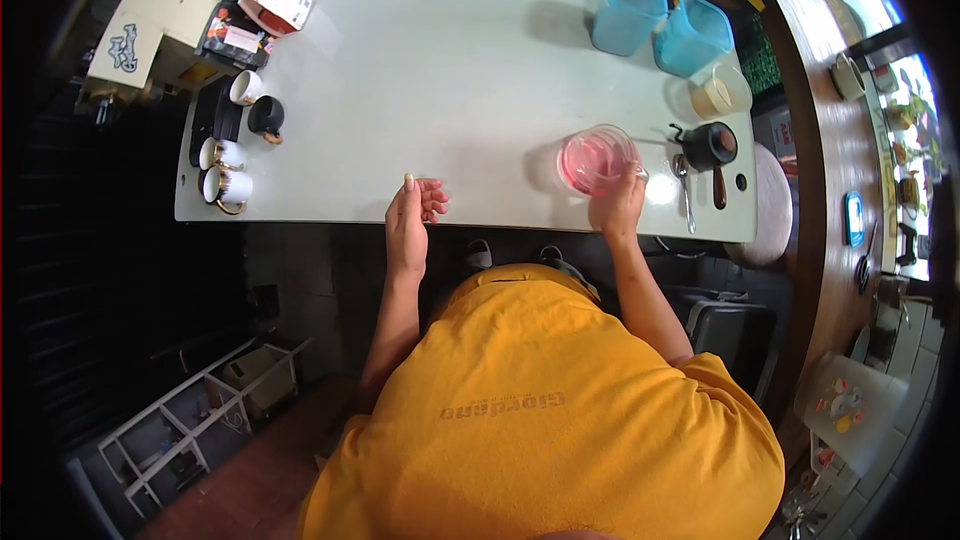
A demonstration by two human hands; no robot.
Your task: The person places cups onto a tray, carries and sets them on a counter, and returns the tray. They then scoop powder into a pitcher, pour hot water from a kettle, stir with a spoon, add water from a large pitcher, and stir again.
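My right hand [622,202] is closed round the handle side of a clear glass cup [597,160] with pink liquid in it, near the front right of the white table [420,70]. My left hand [411,218] is at the table's front edge, holding nothing, with its thumb raised and its fingers curled loosely apart. To the right of the glass cup, a spoon [685,192] lies beside a small dark pot [710,145] with a brown handle.
Two blue pitchers [628,12] and a clear container [721,92] stand at the back right. White cups [228,185] and a black cup [266,116] are on the left, near a black tray [212,120]. A stool [770,205] is beyond the right edge.
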